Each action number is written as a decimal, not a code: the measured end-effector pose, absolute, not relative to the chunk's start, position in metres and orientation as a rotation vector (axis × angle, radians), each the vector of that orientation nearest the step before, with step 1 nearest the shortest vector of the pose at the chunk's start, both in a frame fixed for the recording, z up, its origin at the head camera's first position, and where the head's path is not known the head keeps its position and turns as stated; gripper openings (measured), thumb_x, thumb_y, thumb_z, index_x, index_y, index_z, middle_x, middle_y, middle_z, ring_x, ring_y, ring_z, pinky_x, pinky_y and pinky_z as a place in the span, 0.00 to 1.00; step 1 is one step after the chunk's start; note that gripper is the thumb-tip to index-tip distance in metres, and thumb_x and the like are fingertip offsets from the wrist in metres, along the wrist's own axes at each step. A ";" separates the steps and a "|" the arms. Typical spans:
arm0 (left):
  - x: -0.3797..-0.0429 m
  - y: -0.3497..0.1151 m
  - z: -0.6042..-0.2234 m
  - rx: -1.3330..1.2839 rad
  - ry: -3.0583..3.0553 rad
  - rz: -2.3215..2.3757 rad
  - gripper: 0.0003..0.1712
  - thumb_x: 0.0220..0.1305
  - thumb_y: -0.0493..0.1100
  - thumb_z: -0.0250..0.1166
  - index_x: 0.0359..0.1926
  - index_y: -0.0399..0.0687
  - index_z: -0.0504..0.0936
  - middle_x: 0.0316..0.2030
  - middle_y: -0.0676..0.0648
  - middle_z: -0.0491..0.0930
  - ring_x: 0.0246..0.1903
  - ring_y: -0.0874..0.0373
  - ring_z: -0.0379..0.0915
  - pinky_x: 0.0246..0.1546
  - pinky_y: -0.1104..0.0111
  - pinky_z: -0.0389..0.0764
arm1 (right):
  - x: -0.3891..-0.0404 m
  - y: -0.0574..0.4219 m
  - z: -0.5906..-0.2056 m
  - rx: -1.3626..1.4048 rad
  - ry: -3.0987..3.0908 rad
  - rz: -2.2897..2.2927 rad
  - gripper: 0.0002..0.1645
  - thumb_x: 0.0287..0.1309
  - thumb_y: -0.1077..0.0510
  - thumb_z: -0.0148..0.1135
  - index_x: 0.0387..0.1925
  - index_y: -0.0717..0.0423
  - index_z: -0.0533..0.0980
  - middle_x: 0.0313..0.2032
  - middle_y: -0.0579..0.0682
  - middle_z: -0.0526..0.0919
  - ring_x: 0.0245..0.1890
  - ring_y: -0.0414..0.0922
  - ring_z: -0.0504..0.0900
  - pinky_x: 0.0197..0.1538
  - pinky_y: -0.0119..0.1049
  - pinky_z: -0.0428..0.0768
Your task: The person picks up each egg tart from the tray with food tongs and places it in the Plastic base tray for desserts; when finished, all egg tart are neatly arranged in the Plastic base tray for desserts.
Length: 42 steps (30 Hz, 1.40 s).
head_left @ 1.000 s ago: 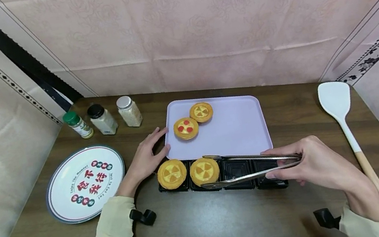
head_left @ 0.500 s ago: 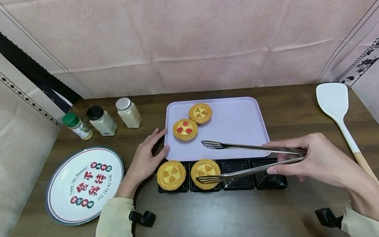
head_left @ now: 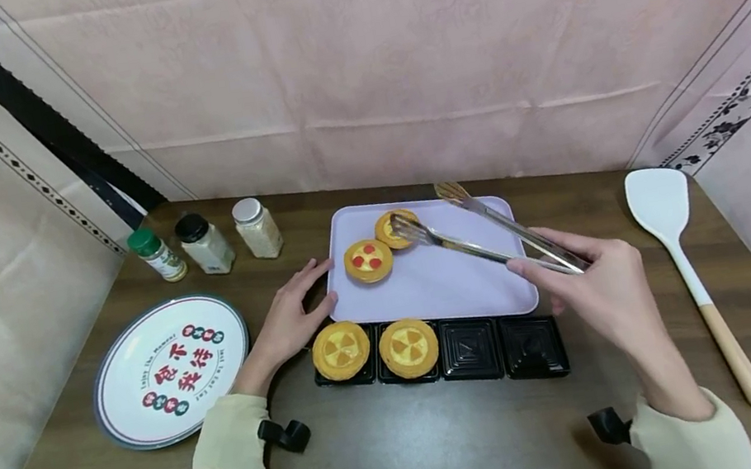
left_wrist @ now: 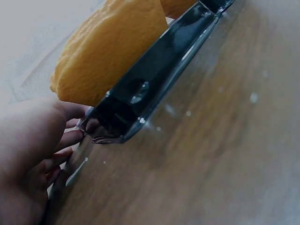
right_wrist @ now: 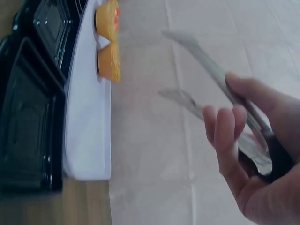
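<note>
My right hand [head_left: 599,283] grips metal tongs [head_left: 476,250] with their arms spread apart. The tong tips hang over the lilac tray [head_left: 460,286]; one tip partly covers a yellow egg tart [head_left: 385,226] from my view. Beside that tart sits another tart with red dots [head_left: 368,261]. My left hand [head_left: 292,316] rests at the tray's left edge with thumb and fingers spread. In front of the tray lies a black compartment tray [head_left: 469,349]. Its two left compartments hold yellow tarts, the left tart [head_left: 341,350] and the right tart [head_left: 408,348]; both right compartments are bare.
A white plate [head_left: 122,405] with red lettering lies on the left. Behind it stand a green-capped jar [head_left: 156,256], a black-capped jar [head_left: 206,245] and a silver-capped jar [head_left: 258,230]. A white spatula [head_left: 673,232] with a wooden handle lies at the right.
The tongs have come away from the tart in the second black compartment. My right hand has swung them up and back over the lilac tray, arms wider apart. My left hand has stayed put.
</note>
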<state>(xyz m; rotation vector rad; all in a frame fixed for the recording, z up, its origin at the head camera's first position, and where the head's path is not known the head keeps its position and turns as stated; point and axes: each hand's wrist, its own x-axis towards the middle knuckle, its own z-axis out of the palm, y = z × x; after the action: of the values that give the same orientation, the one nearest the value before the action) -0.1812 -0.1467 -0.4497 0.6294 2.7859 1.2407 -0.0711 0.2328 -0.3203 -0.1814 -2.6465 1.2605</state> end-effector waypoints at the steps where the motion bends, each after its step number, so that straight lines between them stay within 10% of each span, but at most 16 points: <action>1: -0.181 -0.147 -0.450 0.627 2.787 1.243 0.32 0.70 0.49 0.61 0.72 0.54 0.66 0.72 0.42 0.59 0.72 0.45 0.50 0.66 0.40 0.52 | -0.076 0.229 -0.321 -0.207 -2.633 1.249 0.36 0.44 0.32 0.73 0.56 0.40 0.81 0.18 0.53 0.82 0.13 0.47 0.80 0.17 0.33 0.74; 42: -0.183 -0.147 -0.453 0.659 2.780 1.263 0.31 0.70 0.49 0.61 0.72 0.53 0.66 0.71 0.41 0.59 0.71 0.47 0.50 0.66 0.43 0.56 | -0.111 0.197 -0.358 -0.122 -2.656 1.077 0.35 0.48 0.37 0.74 0.54 0.52 0.82 0.13 0.43 0.80 0.09 0.46 0.79 0.20 0.36 0.72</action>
<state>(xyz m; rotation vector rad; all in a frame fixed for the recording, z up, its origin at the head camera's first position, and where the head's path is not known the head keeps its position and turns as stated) -0.1830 -0.1474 -0.4532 0.6594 2.7801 1.2633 -0.1107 0.1966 -0.3577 -0.1215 -2.6557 1.0767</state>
